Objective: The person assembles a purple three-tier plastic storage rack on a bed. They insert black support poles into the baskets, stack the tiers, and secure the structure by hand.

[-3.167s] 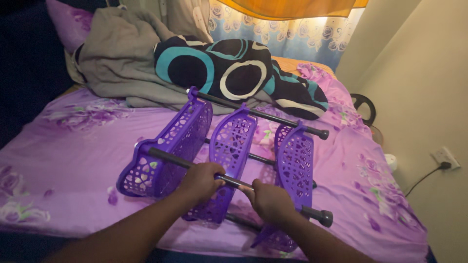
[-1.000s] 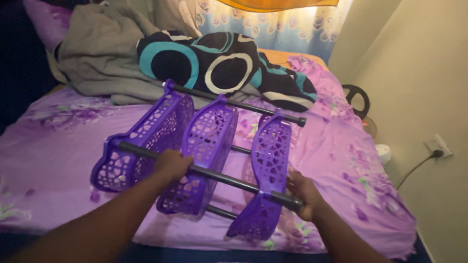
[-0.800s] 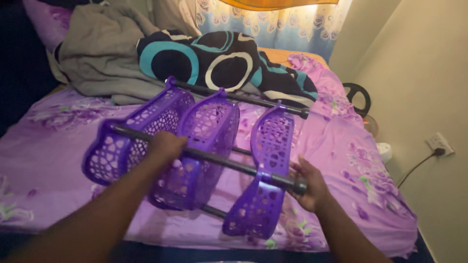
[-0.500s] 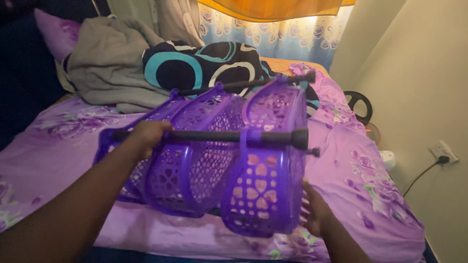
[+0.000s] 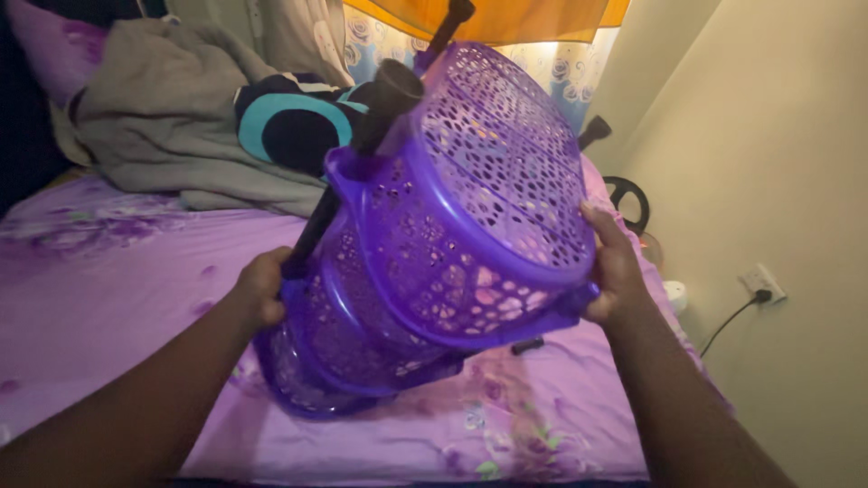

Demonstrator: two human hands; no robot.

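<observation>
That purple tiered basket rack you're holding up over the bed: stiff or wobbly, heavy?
The basket rack probably is light: perforated plastic, held clear of the bed by left hand and right hand. Likely fairly stiff on its dark poles, though bulky and awkward.

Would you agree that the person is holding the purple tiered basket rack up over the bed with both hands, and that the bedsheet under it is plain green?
Not quite: the bedsheet is purple with a flower print, not plain green, as the head view shows. The rest stands: the left hand and the right hand hold the purple basket rack up over the bed.
</observation>
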